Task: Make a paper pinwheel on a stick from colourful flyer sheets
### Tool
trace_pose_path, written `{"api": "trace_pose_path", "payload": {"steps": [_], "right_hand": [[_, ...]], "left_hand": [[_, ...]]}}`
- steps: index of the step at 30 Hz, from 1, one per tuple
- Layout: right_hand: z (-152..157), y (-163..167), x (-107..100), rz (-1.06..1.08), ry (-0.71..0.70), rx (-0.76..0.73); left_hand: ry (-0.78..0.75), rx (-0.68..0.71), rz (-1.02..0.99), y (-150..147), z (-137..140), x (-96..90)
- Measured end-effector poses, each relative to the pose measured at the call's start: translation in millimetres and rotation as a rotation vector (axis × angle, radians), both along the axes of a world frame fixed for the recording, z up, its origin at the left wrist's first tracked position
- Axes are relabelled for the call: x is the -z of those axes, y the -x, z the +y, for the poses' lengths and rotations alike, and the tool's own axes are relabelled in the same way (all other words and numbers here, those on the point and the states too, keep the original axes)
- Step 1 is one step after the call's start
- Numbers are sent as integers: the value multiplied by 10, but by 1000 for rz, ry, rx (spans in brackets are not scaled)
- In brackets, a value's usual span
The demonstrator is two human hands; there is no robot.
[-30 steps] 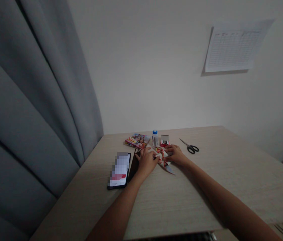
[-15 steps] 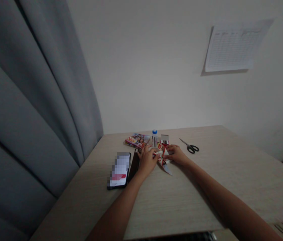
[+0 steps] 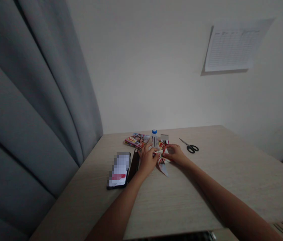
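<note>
Between my hands is a folded piece of printed paper (image 3: 162, 164), white with red and yellow print, one pointed flap hanging toward me. My left hand (image 3: 147, 160) grips its left side, thumb and fingers closing on the paper. From the right, my right hand (image 3: 176, 154) pinches the other side between thumb and fingers. Just behind the paper stands a glue bottle (image 3: 154, 138) with a blue cap. A small red and white box (image 3: 165, 138) sits beside the bottle, partly covered by the paper. Exactly how the folds lie under my fingers is hidden.
Scissors (image 3: 190, 146) with black handles lie right of my right hand. Printed booklets (image 3: 136, 140) are stacked behind my left hand. A phone (image 3: 119, 170) rests left of my left forearm, next to a dark flat strip (image 3: 133, 165). A grey curtain (image 3: 56, 83) borders the table's left side.
The paper has turned slightly between my hands, its hanging flap shifting a little to the left. My right fingers have drawn in closer. Everything else stays put.
</note>
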State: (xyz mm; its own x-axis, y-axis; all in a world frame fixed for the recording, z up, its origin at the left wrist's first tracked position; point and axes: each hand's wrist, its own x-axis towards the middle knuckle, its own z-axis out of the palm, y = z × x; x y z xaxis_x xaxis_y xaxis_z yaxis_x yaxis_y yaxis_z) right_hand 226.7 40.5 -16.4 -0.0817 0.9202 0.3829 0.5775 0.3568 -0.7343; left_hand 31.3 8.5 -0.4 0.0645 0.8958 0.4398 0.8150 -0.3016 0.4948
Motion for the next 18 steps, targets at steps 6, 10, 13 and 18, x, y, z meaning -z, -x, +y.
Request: {"api": "trace_pose_path", "payload": {"steps": [6, 10, 13, 18], "right_hand": [[-78, 10, -90, -35, -182, -120], [-111, 9, -149, -169, -245, -194], [-138, 5, -176, -236, -242, -207], [-155, 2, -189, -266, -259, -212]], "left_hand": [[17, -6, 18, -2, -6, 14], [51, -16, 2, -6, -17, 4], [73, -25, -6, -12, -25, -9], [82, -29, -11, -25, -39, -30]]}}
